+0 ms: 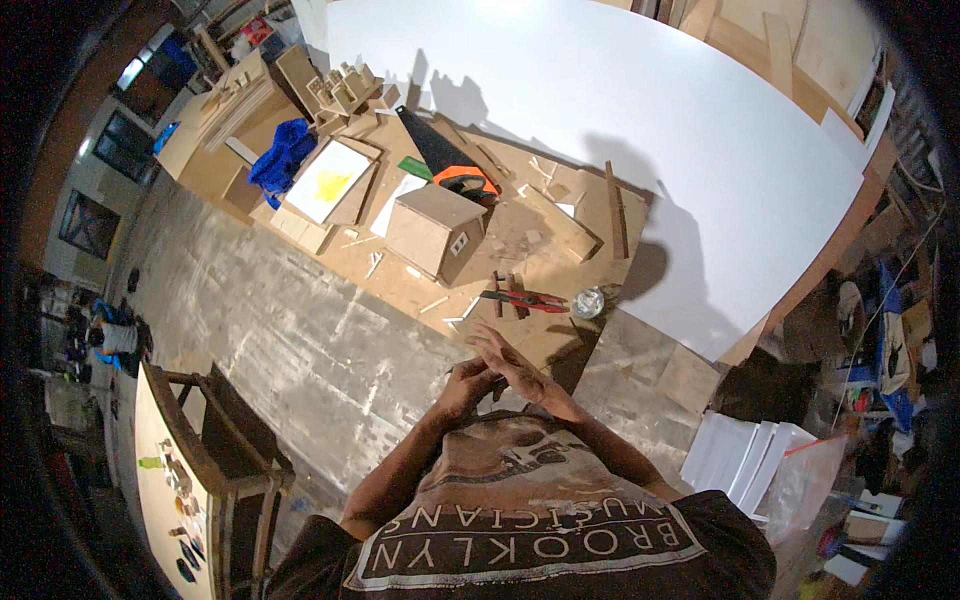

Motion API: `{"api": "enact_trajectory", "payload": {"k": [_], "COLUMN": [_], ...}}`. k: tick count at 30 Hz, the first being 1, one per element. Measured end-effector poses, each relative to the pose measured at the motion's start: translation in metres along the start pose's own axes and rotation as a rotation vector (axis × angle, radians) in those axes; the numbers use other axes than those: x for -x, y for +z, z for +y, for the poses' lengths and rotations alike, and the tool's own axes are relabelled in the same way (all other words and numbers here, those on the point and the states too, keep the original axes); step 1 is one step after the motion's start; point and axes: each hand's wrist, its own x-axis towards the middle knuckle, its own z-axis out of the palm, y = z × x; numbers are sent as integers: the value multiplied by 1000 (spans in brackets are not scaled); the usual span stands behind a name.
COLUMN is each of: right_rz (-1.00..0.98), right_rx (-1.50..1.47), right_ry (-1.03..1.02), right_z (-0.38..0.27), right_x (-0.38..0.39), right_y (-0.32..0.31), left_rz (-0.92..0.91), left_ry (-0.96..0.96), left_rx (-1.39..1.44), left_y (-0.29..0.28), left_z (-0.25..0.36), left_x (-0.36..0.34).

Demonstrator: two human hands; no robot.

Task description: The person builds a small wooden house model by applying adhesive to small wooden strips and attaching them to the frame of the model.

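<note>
My hands meet close to my body at the near edge of the workbench. My left hand (466, 389) is closed, its fingers curled; what it holds, if anything, is hidden. My right hand (512, 366) lies against it with fingers stretched out. Just beyond them, red-handled pliers (530, 300) lie across small dark wood strips, beside a clear glass jar (588, 302). Farther off stands a small wooden model house (436, 232) with a white window. Behind it lies a handsaw (440, 150) with an orange and black handle.
The plywood bench top (520, 250) carries scattered offcuts and sticks. A yellow-stained white sheet (330, 182) and blue cloth (283, 155) lie at left. A large white panel (620, 90) spans the far right. A wooden table (180, 480) stands lower left; white panels (745, 455) lean at right.
</note>
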Motion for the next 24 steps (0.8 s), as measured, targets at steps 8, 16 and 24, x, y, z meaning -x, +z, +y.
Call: {"api": "enact_trajectory", "payload": {"k": [8, 16, 24], "right_rz": [203, 719, 1084], "right_rx": [216, 69, 1059], "right_ry": [-4, 157, 77], "right_z": [28, 23, 114], "right_x": [-30, -67, -41], "right_y": [9, 23, 64], "left_rz": [54, 271, 201], "left_ry": [174, 131, 228], "left_rx": [282, 113, 290], "left_y": [-34, -174, -330], "left_z": [12, 14, 33], "left_x": [18, 10, -18]}}
